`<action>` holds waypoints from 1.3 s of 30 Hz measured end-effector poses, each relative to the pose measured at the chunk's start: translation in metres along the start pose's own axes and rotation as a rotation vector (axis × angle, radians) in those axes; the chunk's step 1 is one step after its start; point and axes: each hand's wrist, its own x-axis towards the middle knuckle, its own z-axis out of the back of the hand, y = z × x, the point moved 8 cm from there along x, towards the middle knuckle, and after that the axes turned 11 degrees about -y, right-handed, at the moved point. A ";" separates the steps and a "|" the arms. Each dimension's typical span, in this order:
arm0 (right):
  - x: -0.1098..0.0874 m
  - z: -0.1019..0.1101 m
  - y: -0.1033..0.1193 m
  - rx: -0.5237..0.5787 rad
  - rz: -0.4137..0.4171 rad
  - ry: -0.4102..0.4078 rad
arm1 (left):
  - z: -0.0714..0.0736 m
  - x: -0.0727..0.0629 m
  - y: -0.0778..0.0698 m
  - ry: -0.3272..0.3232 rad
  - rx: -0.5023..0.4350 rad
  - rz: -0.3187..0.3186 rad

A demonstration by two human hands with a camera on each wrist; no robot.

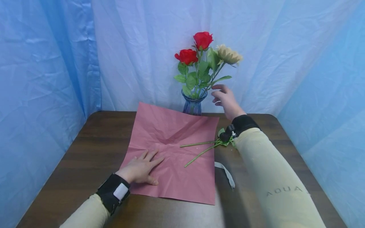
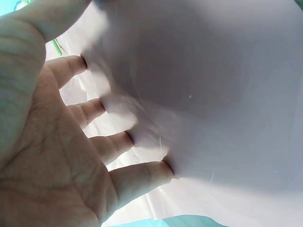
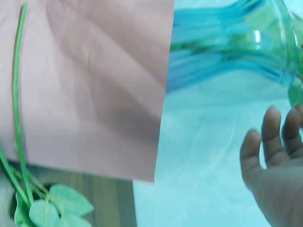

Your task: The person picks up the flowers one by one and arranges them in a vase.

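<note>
My left hand [image 1: 142,169] lies with spread fingers on a crumpled pink sheet of wrapping paper [image 1: 179,177]. Its fingertips press the sheet in the left wrist view. Beyond the paper stands a blue glass vase [image 1: 194,106] holding two red roses [image 1: 203,40] and a cream flower [image 1: 229,55]. My right hand [image 1: 226,100] reaches beside the vase rim, close to the cream flower's stem, with loosely bent fingers and nothing seen in them. Two green flower stems [image 1: 199,157] lie across the paper's right part; their heads are hidden behind my right wrist.
A pale ribbon [image 1: 227,175] pokes out from the paper's right edge onto the brown wooden table [image 1: 94,152]. Blue-white curtains [image 1: 148,57] hang behind the table and on both sides. Green leaves [image 3: 57,208] of the loose stems lie off the paper.
</note>
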 end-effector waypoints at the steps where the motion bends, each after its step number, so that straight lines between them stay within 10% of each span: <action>1: -0.001 0.004 -0.001 0.017 -0.008 -0.003 | 0.000 0.000 0.000 0.002 0.003 0.000; 22: -0.023 0.050 -0.058 -0.299 -0.430 0.047 | -0.002 0.003 0.001 0.011 0.017 0.014; 39: -0.032 0.055 -0.092 -0.482 -0.522 0.157 | 0.005 -0.003 -0.006 0.005 -0.001 0.008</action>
